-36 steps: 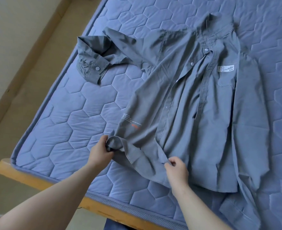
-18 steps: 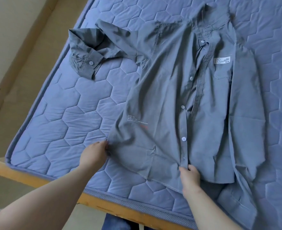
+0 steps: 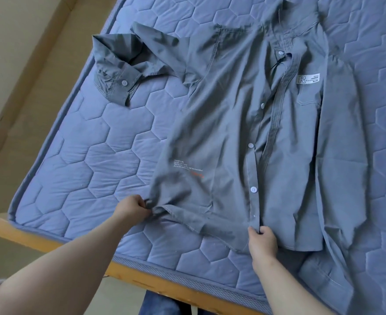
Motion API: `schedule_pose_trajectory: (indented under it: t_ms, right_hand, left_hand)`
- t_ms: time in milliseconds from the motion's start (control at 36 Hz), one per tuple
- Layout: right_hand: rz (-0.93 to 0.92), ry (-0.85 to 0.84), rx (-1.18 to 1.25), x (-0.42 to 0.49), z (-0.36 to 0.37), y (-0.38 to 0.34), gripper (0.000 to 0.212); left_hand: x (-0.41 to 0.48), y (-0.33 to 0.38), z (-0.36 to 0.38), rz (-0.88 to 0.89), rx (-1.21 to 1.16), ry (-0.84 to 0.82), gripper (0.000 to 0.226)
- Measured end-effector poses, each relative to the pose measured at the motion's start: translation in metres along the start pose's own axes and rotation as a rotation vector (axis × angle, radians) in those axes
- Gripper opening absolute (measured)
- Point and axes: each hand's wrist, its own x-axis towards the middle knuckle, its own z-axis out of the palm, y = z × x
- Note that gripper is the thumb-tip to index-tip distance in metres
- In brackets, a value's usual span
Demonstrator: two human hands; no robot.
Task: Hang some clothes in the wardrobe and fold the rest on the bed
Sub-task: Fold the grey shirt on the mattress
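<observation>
Since the quilted blue mattress (image 3: 92, 160) gives a flat work surface, the grey button-up shirt (image 3: 289, 144) is laid front-up on it. Collar toward 12 o'clock, hem toward 6, filling centre to 3 o'clock of the view. Wooden bed frame (image 3: 28, 234) runs along the 7-to-6 o'clock edge. Shirt front is unbuttoned and the plackets gape mid-chest, so my read is squaring-up before a fold, not hanging.

One sleeve (image 3: 117, 83) lies crumpled out at 10 o'clock, cuff near the mattress edge. The other sleeve (image 3: 346, 144) appears folded down the shirt's side at 3 o'clock.

Left hand (image 3: 131, 208) at 7 o'clock, fingers curled, pinching the hem corner by the side seam; fabric bunches there. Right hand (image 3: 262, 243) at 6 o'clock, thumb and fingers pinching the bottom end of the button placket (image 3: 251, 169). Both forearms reach in from the bottom edge, wrists low over the mattress. Two hem grips likely tension the front panel flat.

White chest label (image 3: 308, 78) at 1 o'clock; small printed text (image 3: 187, 165) above the left hand. Fold not yet started.
</observation>
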Motion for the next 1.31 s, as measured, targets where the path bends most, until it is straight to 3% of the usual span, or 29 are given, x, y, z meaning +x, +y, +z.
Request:
schedule_pose_trajectory:
  t_ms: [56,139,194,278,389,444,500,611,722,806,889,944,1000,1083,1194,1306]
  right_hand:
    - [0.154,-0.007,0.089,0.002,0.003,0.003,0.023]
    - [0.431,-0.038,0.385,0.001,0.001,0.005,0.058]
    - [0.552,-0.084,0.570,-0.001,0.000,0.000,0.052]
    - [0.602,-0.138,0.734,0.003,0.001,-0.003,0.047]
    - [0.581,-0.196,0.788,0.004,-0.003,-0.006,0.031]
    - [0.548,-0.164,0.761,0.004,-0.007,-0.006,0.025]
    - [0.543,-0.123,0.737,0.000,-0.013,-0.005,0.035]
    - [0.566,-0.095,0.600,-0.006,-0.025,0.000,0.037]
    - [0.476,-0.065,0.406,-0.007,-0.028,0.009,0.036]
    - [0.433,-0.041,0.312,-0.006,-0.029,0.014,0.044]
    - [0.414,-0.025,0.275,-0.007,-0.033,0.016,0.039]
    - [0.309,0.063,0.170,-0.009,-0.038,0.014,0.039]
    - [0.176,0.164,0.068,-0.012,-0.044,0.011,0.037]
    - [0.062,0.179,0.001,-0.008,-0.055,0.002,0.019]
    - [-0.040,0.077,-0.044,0.007,-0.063,-0.020,0.008]
    - [-0.174,-0.061,-0.119,0.028,-0.066,-0.037,0.018]
  left_hand:
    - [-0.003,0.013,0.000,-0.025,-0.162,-0.030,0.027]
    - [-0.002,0.025,0.003,-0.049,-0.550,0.067,0.028]
    - [0.002,0.026,0.005,-0.062,-0.712,0.110,0.036]
    - [0.007,0.020,0.005,-0.065,-0.629,0.010,0.035]
    - [0.014,0.010,0.006,-0.031,-0.505,-0.040,0.006]
    - [0.014,0.008,0.007,-0.048,-0.474,-0.040,0.021]
    - [0.012,0.006,0.008,-0.061,-0.428,-0.038,0.038]
    - [0.006,0.001,0.013,-0.098,-0.299,-0.041,0.047]
    - [0.002,0.000,0.019,-0.110,-0.196,0.005,0.041]
    - [-0.005,0.010,0.018,-0.059,0.118,0.116,0.013]
    - [-0.012,0.022,0.025,-0.019,0.293,0.295,0.040]
    - [-0.017,0.035,0.032,0.107,0.295,0.371,0.039]
    - [-0.020,0.050,0.041,0.248,0.233,0.362,0.035]
    - [-0.025,0.079,0.053,0.366,0.150,0.268,0.032]
    - [-0.027,0.122,0.066,0.467,0.116,0.183,0.030]
    - [-0.030,0.162,0.077,0.612,0.156,0.150,0.031]
